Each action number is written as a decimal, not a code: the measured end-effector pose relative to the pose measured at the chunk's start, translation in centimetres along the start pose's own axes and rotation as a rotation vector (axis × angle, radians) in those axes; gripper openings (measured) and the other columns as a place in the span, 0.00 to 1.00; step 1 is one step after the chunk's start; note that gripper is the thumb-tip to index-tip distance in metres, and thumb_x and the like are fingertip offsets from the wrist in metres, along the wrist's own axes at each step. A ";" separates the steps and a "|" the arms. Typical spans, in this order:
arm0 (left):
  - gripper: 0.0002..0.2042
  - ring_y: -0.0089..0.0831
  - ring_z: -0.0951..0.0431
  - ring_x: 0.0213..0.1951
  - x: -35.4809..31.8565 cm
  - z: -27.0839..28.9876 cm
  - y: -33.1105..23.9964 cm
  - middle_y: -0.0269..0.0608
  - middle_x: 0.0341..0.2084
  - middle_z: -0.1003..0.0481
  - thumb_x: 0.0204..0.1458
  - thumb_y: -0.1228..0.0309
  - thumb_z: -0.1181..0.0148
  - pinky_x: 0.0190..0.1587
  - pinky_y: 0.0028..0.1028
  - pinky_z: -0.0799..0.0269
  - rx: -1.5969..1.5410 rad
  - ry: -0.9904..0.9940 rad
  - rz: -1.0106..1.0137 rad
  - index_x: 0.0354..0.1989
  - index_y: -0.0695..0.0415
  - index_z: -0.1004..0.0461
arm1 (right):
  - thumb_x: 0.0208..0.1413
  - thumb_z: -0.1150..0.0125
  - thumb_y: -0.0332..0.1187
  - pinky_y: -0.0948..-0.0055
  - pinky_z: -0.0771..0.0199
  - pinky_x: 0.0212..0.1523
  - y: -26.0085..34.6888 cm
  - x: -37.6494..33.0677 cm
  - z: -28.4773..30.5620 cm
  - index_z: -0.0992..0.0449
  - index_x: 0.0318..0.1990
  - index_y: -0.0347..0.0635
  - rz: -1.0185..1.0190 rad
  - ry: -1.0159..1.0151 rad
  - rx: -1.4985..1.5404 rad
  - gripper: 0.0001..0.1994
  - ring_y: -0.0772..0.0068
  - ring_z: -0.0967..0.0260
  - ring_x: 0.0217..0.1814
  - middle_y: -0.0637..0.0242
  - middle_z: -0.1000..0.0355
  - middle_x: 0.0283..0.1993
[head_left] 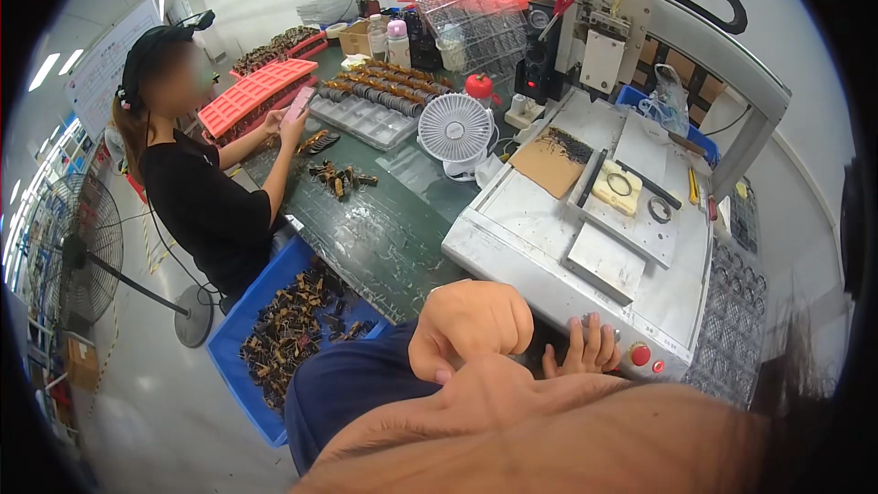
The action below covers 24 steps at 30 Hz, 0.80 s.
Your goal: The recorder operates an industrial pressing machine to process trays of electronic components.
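Right hand [580, 349] rests with its fingers spread on the front edge of the grey machine [585, 256], just beside the red button [640, 354]; the fingers lie apart and grip nothing. Left hand [469, 327] hangs over the lap, curled into a loose fist with knuckles up, and nothing can be seen inside it, so I cannot tell whether it encloses anything. Both forearms come up from the lower edge, elbows tucked close to the body. Judging by the pose, this looks like a pause at the machine's controls, with the work itself sitting on the machine bed: a pale block carrying a dark ring [617, 187] in the fixture, and a second ring [659, 209] just beside it. A press of the button would need only a short sideways reach of the right fingers. Across the green table [393, 238], another person holds a phone.
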<state>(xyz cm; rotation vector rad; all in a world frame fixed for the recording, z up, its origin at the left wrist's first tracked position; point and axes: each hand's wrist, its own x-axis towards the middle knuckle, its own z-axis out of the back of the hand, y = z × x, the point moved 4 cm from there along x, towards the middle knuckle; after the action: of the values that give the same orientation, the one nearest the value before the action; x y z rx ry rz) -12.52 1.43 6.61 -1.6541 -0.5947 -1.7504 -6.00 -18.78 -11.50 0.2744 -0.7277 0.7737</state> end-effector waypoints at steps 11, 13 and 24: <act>0.04 0.25 0.44 0.10 0.0 1.2 -1.2 0.36 0.12 0.36 0.52 0.77 0.46 0.16 0.27 0.44 0.125 0.024 -0.055 0.28 0.65 0.29 | 0.44 0.35 0.44 0.54 0.68 0.67 0.0 0.0 -0.4 0.31 0.59 0.51 -0.006 -0.050 -0.023 0.31 0.56 0.56 0.71 0.60 0.42 0.68; 0.03 0.25 0.44 0.10 0.0 1.2 -1.5 0.37 0.12 0.36 0.51 0.78 0.46 0.16 0.27 0.44 0.160 0.030 -0.074 0.27 0.65 0.30 | 0.44 0.35 0.44 0.55 0.67 0.67 0.1 0.1 -0.3 0.31 0.59 0.52 -0.008 -0.047 -0.026 0.31 0.56 0.56 0.71 0.60 0.42 0.68; 0.03 0.26 0.44 0.10 -0.2 1.2 -1.3 0.37 0.12 0.36 0.51 0.79 0.48 0.16 0.28 0.44 0.218 0.050 -0.083 0.26 0.64 0.31 | 0.44 0.35 0.44 0.55 0.66 0.67 -0.1 -0.1 -0.4 0.30 0.58 0.51 0.000 -0.051 -0.028 0.30 0.57 0.56 0.71 0.60 0.42 0.68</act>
<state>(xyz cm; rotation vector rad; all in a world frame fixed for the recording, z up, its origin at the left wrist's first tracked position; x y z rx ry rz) -12.65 3.21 6.63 -1.4499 -0.8106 -1.7131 -5.78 -18.73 -11.81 0.2695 -0.7862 0.7579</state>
